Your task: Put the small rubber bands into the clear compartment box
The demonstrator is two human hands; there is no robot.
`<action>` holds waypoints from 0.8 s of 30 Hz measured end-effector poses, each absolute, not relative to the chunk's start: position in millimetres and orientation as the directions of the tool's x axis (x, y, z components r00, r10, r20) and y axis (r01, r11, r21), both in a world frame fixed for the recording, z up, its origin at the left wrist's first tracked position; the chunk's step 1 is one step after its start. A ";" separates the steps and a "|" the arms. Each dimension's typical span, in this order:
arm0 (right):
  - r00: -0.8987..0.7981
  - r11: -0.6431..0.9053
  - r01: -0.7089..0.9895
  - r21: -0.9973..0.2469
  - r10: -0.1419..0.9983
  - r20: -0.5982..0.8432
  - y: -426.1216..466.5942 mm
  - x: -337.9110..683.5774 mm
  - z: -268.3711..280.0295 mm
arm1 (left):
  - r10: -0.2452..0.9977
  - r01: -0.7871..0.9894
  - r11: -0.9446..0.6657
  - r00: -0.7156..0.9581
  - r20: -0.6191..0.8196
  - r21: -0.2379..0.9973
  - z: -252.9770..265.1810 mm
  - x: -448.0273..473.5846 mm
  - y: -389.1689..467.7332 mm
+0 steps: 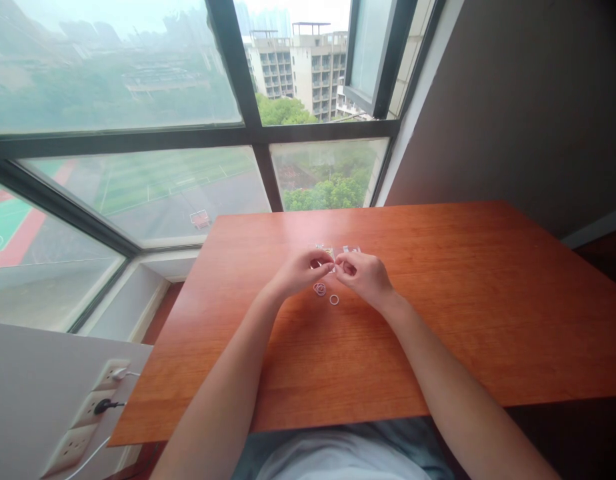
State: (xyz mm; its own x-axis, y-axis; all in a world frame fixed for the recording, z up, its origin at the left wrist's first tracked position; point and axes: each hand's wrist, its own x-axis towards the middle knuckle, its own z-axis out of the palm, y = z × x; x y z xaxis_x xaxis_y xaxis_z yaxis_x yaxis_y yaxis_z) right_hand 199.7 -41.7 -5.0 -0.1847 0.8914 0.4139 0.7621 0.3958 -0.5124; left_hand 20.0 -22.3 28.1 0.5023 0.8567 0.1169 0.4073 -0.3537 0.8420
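Observation:
My left hand (308,270) and my right hand (362,272) meet fingertip to fingertip above the table, both closed in a pinch. What they hold between the fingertips is small and pale, too small to name. Just below my left hand lies a small cluster of pinkish rings (319,289) on the wood. One pale ring (334,300) lies apart from them, a little nearer to me. Behind the fingers is some clear plastic packaging (352,249), partly hidden by my hands.
The reddish-brown wooden table (488,313) stretches far to the right. Beyond its back edge stands a dark-framed window (258,133). Wall sockets (91,408) with plugs and cables sit at the lower left, beside the table's left edge.

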 end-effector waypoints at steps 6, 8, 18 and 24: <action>-0.204 0.415 0.750 -0.515 0.886 0.417 -42.6 199.7 -4.2 | 0.856 0.410 -0.347 0.505 0.106 0.844 25.8 23.4 -23.7; -0.208 0.424 0.744 -0.517 0.882 0.424 -42.6 200.3 -3.8 | 0.864 0.426 -0.351 0.491 0.113 0.834 24.7 20.9 -21.9; -0.221 0.423 0.743 -0.519 0.887 0.406 -40.9 202.5 -2.6 | 0.935 0.565 -0.347 0.268 0.230 0.749 19.2 -19.7 -2.2; -0.229 0.409 0.748 -0.523 0.899 0.374 -39.7 203.7 -3.2 | 0.923 0.571 -0.367 0.318 0.215 0.734 17.3 -13.9 -3.7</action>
